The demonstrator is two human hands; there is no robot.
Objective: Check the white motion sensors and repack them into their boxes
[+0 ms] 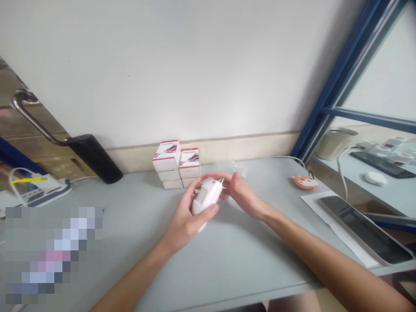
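My left hand [183, 223] is wrapped round a white plastic device [207, 197] with a rounded body and a flat panel on its upper face. Thin pointed prongs stick out at its far right end, and it is held tilted above the grey table. Beside that pronged end is my right hand [242, 193], its thumb raised. The right fingers curl behind the device and are partly hidden, so I cannot tell whether they grip anything. Just beyond both hands stand stacked small white and red boxes [167, 157], and some clear plastic film [238, 167] lies behind the right hand.
The grey table [136, 260] meets the wall at the back. A black cylinder [94, 158] and a power strip [48, 193] are at left. An orange animal-face pouch [304, 182], white paper [325, 216] and a phone [364, 229] lie at right, by a blue frame [312, 117].
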